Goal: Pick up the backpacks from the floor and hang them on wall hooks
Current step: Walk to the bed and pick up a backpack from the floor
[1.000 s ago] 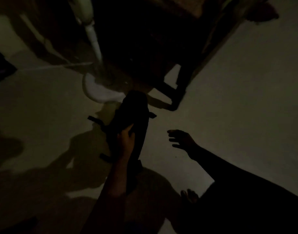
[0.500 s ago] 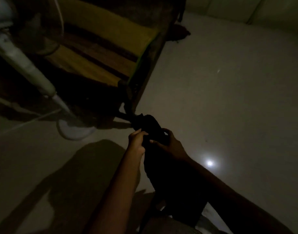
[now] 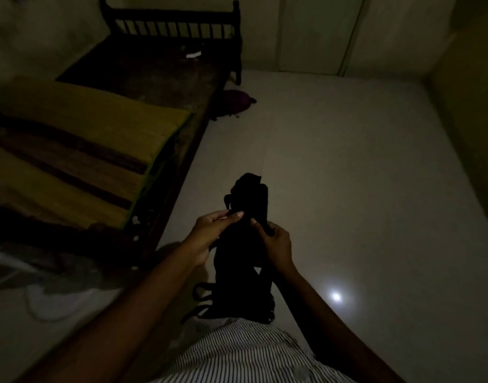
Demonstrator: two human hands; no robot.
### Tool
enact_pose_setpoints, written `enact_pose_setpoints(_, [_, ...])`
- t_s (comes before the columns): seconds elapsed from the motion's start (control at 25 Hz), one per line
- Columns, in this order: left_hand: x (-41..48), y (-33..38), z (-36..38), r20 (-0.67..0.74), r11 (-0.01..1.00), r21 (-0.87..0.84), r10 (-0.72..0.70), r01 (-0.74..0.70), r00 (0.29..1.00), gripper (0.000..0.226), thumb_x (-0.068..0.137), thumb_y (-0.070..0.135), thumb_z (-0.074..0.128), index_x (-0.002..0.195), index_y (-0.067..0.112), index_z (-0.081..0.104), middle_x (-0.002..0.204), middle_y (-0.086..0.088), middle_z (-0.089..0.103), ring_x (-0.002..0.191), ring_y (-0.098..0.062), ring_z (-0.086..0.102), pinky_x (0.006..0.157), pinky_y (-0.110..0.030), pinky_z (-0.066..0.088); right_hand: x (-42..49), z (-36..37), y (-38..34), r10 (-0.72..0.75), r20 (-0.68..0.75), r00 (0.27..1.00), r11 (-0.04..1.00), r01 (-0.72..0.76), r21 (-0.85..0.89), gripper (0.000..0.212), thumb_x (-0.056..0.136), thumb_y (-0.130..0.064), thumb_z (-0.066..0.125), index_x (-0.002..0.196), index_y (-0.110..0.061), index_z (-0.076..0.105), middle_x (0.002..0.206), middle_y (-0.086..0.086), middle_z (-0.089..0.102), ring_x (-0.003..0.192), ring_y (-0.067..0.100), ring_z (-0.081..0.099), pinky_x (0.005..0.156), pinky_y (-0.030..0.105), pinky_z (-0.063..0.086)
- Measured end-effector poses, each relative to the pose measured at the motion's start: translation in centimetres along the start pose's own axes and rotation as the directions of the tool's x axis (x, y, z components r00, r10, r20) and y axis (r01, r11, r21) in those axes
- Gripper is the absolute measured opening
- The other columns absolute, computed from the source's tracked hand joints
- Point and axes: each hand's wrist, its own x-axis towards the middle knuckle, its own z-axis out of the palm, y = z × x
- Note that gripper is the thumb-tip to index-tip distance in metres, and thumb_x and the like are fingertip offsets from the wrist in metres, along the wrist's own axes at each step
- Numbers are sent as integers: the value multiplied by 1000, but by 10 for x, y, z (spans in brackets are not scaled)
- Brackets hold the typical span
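Observation:
In this dim room I hold a black backpack [image 3: 241, 261] up in front of my body, its straps dangling below. My left hand [image 3: 209, 233] pinches its upper left side between thumb and fingers. My right hand [image 3: 276, 244] grips its right side, the thumb pressed on the front. A second, purple backpack [image 3: 234, 102] lies on the floor by the far end of the bed. No wall hooks are in view.
A dark wooden bed [image 3: 160, 78] runs along the left, with a folded yellow striped blanket [image 3: 80, 150] on its near end. A white fan base [image 3: 52, 302] stands at lower left. Pale bare floor [image 3: 347, 175] spreads right toward the walls.
The black backpack came up off the floor. My right hand joined the left on it. My view rose from the floor to the bed and the far wall.

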Motion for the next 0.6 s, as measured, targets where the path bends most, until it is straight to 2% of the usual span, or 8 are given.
enact_pose_setpoints(0.08, [31, 23, 22, 36, 999, 24, -49, 48, 998, 59, 68, 40, 76, 118, 13, 62, 112, -10, 69, 100, -22, 67, 83, -28, 54, 42, -14, -22, -63, 96, 993, 998, 63, -1, 26, 87, -26, 64, 98, -4, 70, 103, 19, 71, 89, 21, 68, 81, 33, 55])
enact_pose_setpoints(0.12, [55, 38, 37, 47, 996, 9, -85, 85, 995, 63, 65, 42, 78, 119, 12, 62, 113, -11, 69, 100, -24, 67, 81, -30, 55, 67, -24, -35, -99, 146, 984, 995, 101, -3, 24, 89, -21, 61, 102, -2, 68, 104, 18, 70, 83, 13, 68, 76, 23, 55])
enact_pose_setpoints(0.2, [106, 69, 65, 41, 994, -29, -101, 102, 994, 60, 70, 38, 76, 119, 9, 61, 113, -15, 68, 95, -26, 67, 71, -29, 58, 121, -45, -61, -130, 230, 964, 992, 128, 22, 24, 91, -10, 57, 111, 0, 64, 93, 4, 69, 66, -7, 65, 62, 6, 49])
enact_pose_setpoints(0.28, [158, 99, 88, 27, 992, -85, -90, 92, 996, 48, 77, 33, 71, 116, 7, 63, 110, -16, 68, 91, -26, 67, 65, -28, 57, 182, -67, -87, -120, 305, 945, 992, 124, 8, 20, 91, -6, 55, 108, -4, 65, 78, -13, 68, 59, -15, 62, 59, 4, 46])
enact_pose_setpoints(0.36, [208, 132, 108, 21, 979, -150, -136, 137, 991, 44, 79, 32, 69, 115, 6, 64, 111, -18, 68, 94, -29, 66, 71, -32, 56, 234, -91, -120, -78, 364, 928, 994, 99, -39, 16, 93, -9, 53, 103, -10, 65, 75, -22, 67, 63, -15, 61, 63, 6, 46])
enact_pose_setpoints(0.48, [285, 181, 125, -14, 963, -232, -144, 137, 989, 43, 81, 26, 68, 117, 3, 62, 115, -21, 66, 94, -32, 66, 71, -34, 56, 304, -119, -163, -64, 370, 927, 981, 126, -147, 31, 94, -15, 52, 125, -13, 57, 106, -13, 63, 92, -3, 60, 70, -1, 48])
enact_pose_setpoints(0.52, [315, 196, 131, -23, 959, -252, -142, 132, 990, 44, 81, 24, 67, 119, 3, 61, 116, -21, 66, 94, -32, 66, 70, -35, 56, 331, -127, -176, -61, 339, 939, 981, 118, -151, 32, 94, -17, 53, 125, -13, 58, 113, -5, 64, 101, 5, 60, 78, 3, 50])
enact_pose_setpoints(0.6, [366, 223, 147, -69, 953, -274, -151, 127, 986, 46, 81, 22, 68, 122, 5, 59, 117, -19, 65, 96, -32, 65, 69, -36, 55, 386, -140, -192, -66, 277, 959, 985, 106, -135, 31, 93, -23, 55, 121, -14, 63, 120, 6, 67, 109, 14, 62, 97, 26, 52])
